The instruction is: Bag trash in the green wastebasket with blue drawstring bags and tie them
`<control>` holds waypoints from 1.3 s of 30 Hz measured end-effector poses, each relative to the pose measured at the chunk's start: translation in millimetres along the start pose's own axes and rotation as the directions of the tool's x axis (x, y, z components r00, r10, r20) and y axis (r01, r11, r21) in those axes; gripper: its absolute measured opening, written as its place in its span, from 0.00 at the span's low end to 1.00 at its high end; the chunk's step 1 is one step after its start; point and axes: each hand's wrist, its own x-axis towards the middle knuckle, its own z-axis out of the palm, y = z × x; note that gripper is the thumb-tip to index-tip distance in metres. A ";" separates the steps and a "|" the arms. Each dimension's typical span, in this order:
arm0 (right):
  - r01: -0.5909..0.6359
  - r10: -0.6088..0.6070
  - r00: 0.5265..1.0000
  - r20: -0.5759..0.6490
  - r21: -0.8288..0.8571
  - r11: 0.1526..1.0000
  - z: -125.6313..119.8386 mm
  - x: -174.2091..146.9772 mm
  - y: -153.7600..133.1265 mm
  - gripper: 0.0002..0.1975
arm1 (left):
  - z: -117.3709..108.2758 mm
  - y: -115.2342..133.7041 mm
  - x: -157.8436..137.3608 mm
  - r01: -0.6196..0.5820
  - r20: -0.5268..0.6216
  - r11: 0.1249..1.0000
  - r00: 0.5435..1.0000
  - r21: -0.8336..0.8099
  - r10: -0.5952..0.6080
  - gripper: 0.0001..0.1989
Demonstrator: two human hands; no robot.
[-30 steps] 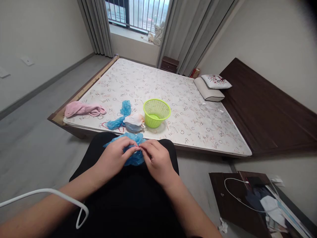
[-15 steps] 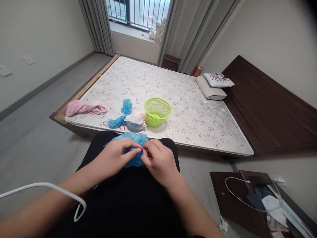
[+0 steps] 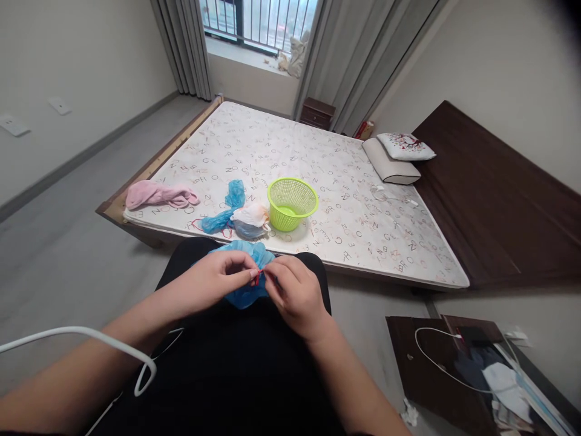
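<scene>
Over my lap, my left hand [image 3: 227, 275] pinches a thin red string [image 3: 258, 277] between thumb and index finger. My right hand [image 3: 295, 293] is closed on the same string just beside it, the fingertips of both hands almost meeting. Under the hands a crumpled blue plastic bag [image 3: 247, 297] rests on my lap, partly covered by them. On the near edge of the bed lie another twisted blue plastic bag [image 3: 235, 195] with red string by it and a knotted whitish bag [image 3: 251, 215]. A lime-green basket [image 3: 293, 206] stands to their right.
A pink cloth [image 3: 158, 195] lies on the left corner of the patterned mattress [image 3: 345, 200]. Pillows [image 3: 405, 146] sit by the dark headboard. A white cable [image 3: 82, 331] loops over my left forearm. At lower right, a dark low table [image 3: 408, 348] holds cables and papers.
My fingertips have drawn slightly apart, and more of the red string shows between them. The view has shifted a little, so the bed appears slightly further right.
</scene>
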 end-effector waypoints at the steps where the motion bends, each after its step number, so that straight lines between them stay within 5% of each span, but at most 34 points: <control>1: -0.012 0.012 0.999 -0.030 0.020 1.000 -0.2 -0.3 -0.3 0.09 | 0.5 -0.5 0.2 -0.001 0.005 1.000 1.000 -0.010 0.001 0.13; 7: -0.279 0.304 0.946 -0.117 0.189 0.941 -5.8 3.2 -19.3 0.04 | 7.1 -4.7 0.7 -0.005 -0.139 0.998 0.990 -0.068 -0.004 0.12; 13: -0.581 0.598 0.795 0.099 0.404 0.706 -0.2 7.5 -30.9 0.05 | 15.3 -0.6 -3.2 -0.066 -0.239 0.998 0.969 0.000 0.064 0.12; 18: -0.692 0.728 0.659 0.189 0.531 0.489 3.4 9.1 -28.9 0.09 | 19.9 1.9 -7.0 -0.095 -0.327 0.988 0.936 0.120 0.129 0.10; 21: -0.721 0.747 0.619 0.243 0.554 0.416 2.8 9.7 -29.4 0.10 | 20.2 0.6 -7.7 -0.129 -0.330 0.973 0.925 0.193 0.188 0.08; 30: -0.743 0.757 0.591 0.279 0.552 0.377 5.2 11.3 -29.2 0.09 | 19.7 -2.9 -9.7 -0.215 -0.278 0.896 0.900 0.389 0.336 0.07; 39: -0.652 0.655 0.737 0.170 0.435 0.621 5.8 8.9 -31.1 0.03 | 16.2 -11.2 -4.7 -0.319 -0.285 0.871 0.854 0.373 0.435 0.06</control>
